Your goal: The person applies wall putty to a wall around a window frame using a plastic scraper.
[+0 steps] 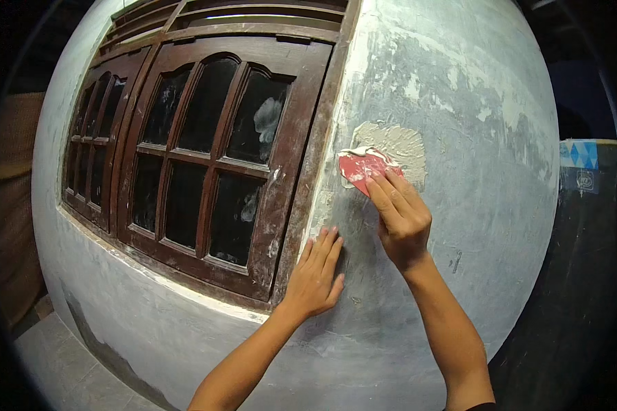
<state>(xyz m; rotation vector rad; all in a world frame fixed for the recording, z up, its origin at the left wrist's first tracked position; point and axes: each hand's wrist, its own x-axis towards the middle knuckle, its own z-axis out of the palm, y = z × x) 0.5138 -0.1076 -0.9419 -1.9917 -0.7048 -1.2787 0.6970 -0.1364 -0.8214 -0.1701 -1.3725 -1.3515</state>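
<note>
One red putty spreader, one cream putty patch
I see right hand clamped on the spreader, at the patch's lower left; left hand lies flat, fingers extended, beside two wooden casements.

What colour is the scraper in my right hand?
The scraper is pinkish red, streaked with white; see head view.
</note>
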